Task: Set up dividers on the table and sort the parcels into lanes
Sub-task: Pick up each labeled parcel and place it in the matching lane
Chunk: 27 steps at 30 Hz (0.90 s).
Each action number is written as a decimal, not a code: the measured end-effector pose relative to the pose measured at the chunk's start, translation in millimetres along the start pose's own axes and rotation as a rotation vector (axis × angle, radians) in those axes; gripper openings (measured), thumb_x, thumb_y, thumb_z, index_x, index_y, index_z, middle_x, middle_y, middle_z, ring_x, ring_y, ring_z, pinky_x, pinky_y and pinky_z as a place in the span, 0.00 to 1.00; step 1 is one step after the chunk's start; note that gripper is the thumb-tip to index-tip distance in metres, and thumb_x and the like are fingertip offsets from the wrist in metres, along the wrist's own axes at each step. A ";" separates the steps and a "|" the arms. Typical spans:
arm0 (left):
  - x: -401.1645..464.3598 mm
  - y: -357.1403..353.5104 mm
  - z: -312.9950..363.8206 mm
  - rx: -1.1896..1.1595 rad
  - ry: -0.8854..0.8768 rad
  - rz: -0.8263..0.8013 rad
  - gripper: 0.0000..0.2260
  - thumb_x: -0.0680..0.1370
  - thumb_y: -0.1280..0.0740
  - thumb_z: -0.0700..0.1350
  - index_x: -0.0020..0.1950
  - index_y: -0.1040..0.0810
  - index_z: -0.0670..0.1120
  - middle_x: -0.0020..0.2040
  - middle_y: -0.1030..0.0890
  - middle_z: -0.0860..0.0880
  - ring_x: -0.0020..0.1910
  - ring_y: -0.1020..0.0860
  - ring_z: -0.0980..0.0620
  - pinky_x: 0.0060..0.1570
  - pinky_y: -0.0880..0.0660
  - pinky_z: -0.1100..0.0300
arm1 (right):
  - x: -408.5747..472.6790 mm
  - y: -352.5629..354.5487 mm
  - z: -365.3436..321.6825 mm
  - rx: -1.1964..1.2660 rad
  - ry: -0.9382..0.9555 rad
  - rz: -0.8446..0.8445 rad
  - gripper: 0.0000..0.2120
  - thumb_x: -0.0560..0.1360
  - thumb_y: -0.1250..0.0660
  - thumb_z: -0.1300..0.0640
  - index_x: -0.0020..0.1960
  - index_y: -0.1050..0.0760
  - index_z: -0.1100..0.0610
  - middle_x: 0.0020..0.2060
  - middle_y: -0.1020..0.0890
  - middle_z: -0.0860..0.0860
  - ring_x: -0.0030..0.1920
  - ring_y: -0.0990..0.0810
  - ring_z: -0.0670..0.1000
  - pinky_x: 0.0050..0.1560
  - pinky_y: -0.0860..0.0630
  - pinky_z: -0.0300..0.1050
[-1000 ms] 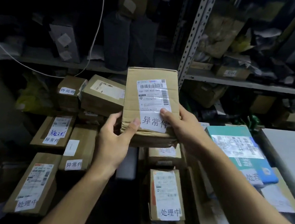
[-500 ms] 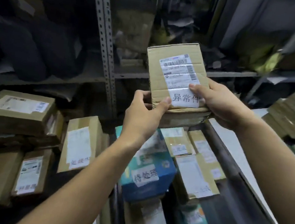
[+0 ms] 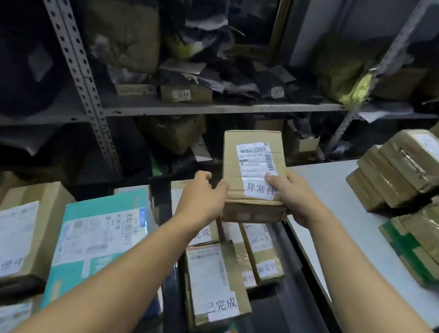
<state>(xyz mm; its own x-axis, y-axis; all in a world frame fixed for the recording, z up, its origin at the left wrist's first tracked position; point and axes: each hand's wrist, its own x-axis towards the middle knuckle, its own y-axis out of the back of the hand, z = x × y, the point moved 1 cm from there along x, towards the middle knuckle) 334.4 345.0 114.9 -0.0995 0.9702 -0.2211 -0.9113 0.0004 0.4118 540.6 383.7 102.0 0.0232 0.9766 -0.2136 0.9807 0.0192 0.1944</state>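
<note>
While the right hand (image 3: 297, 198) clamps the cardboard parcel (image 3: 252, 175) from four o'clock, thumb across its label, the left hand (image 3: 202, 200) touches its nine o'clock edge with relaxed fingers, above the white table's (image 3: 345, 226) corner.

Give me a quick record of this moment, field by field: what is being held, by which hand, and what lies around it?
Held item: brown cardboard parcel, white shipping label on top with 异常件 printed on it
Right hand: grips the parcel's right side, thumb on the label
Left hand: at the parcel's left edge, thumb touching it
Parcel position: in the air, above the boxes below, beside the white table
On the table: stack of taped brown parcels
Lower left: teal box
Below the hands: box labelled 已完成
Behind: metal shelving with dark bags
Dividers: none visible
</note>
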 end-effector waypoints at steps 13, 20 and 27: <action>47.5 -45.0 -12.0 -0.068 0.074 -0.001 0.16 0.82 0.49 0.61 0.45 0.29 0.55 0.50 0.21 0.51 0.51 0.23 0.53 0.48 0.30 0.57 | 90.0 31.5 116.0 -0.124 -0.230 -0.131 0.19 0.79 0.34 0.54 0.70 0.28 0.50 0.56 0.16 0.47 0.52 0.15 0.47 0.55 0.19 0.47; 64.3 -56.7 -29.2 -0.076 0.123 -0.040 0.20 0.81 0.50 0.64 0.44 0.27 0.53 0.50 0.19 0.48 0.53 0.21 0.48 0.56 0.27 0.52 | 100.8 29.3 148.8 -0.160 -0.303 -0.216 0.23 0.78 0.30 0.50 0.71 0.29 0.49 0.56 0.16 0.48 0.54 0.16 0.49 0.57 0.20 0.49; 62.6 -53.9 -34.6 -0.040 0.150 -0.043 0.18 0.81 0.51 0.65 0.40 0.31 0.56 0.49 0.20 0.48 0.51 0.22 0.50 0.55 0.28 0.53 | 103.9 25.7 150.6 -0.188 -0.280 -0.229 0.29 0.75 0.28 0.50 0.74 0.32 0.49 0.59 0.18 0.49 0.57 0.18 0.51 0.64 0.23 0.53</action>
<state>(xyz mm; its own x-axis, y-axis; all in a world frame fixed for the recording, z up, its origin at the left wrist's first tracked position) 363.5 397.4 48.2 -0.1154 0.9224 -0.3687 -0.9310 0.0289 0.3638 597.5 453.5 -59.4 -0.1142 0.8469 -0.5194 0.9147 0.2936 0.2776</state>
